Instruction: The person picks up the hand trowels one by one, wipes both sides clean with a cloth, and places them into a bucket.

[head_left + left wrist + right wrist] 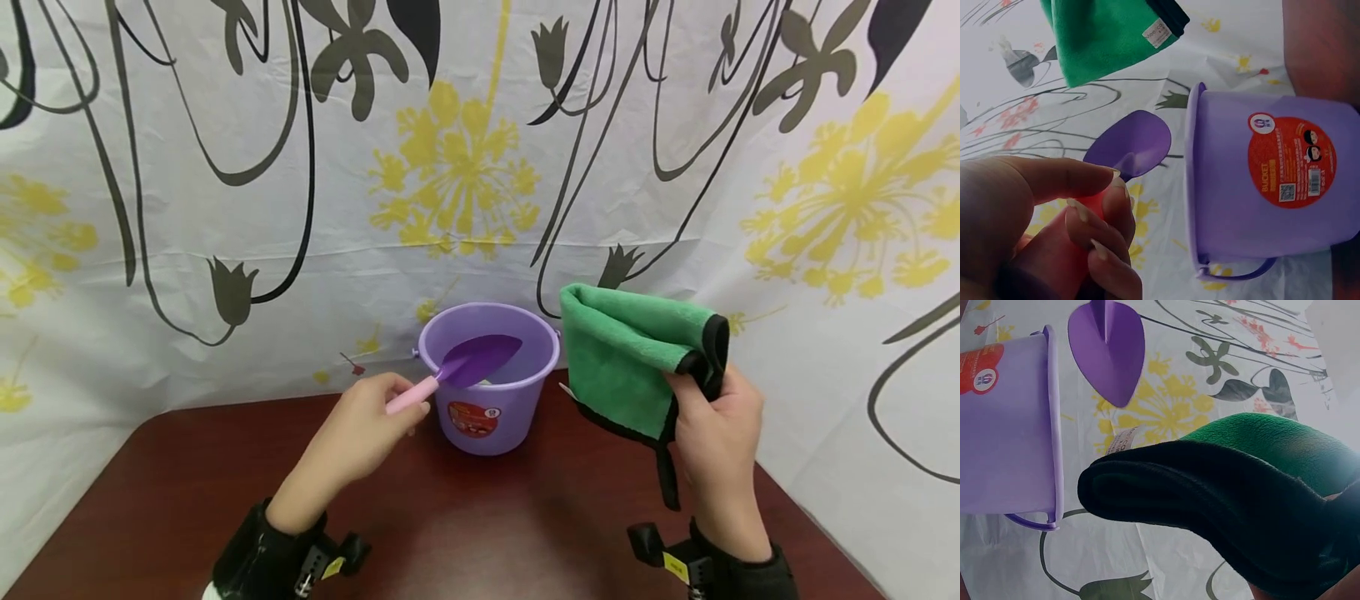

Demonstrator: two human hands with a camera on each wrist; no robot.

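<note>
My left hand (371,425) grips the pink handle of a small trowel (480,360). In the head view its purple blade overlaps the mouth of a lilac bucket (487,417); both wrist views show the blade (1108,353) above the rim. The bucket stands upright on the table and bears a round red label. On the right, my right hand (720,429) pinches a folded green cloth (618,367) with black edging, held up beside the bucket. A dark loop hangs from the cloth, and a small white tag (1156,33) shows on it in the left wrist view.
The dark red-brown table (225,475) ends just behind the bucket at a white sheet (337,200) printed with grey plants and yellow flowers. This sheet also closes off both sides. A bit of something pale (484,382) shows inside the bucket.
</note>
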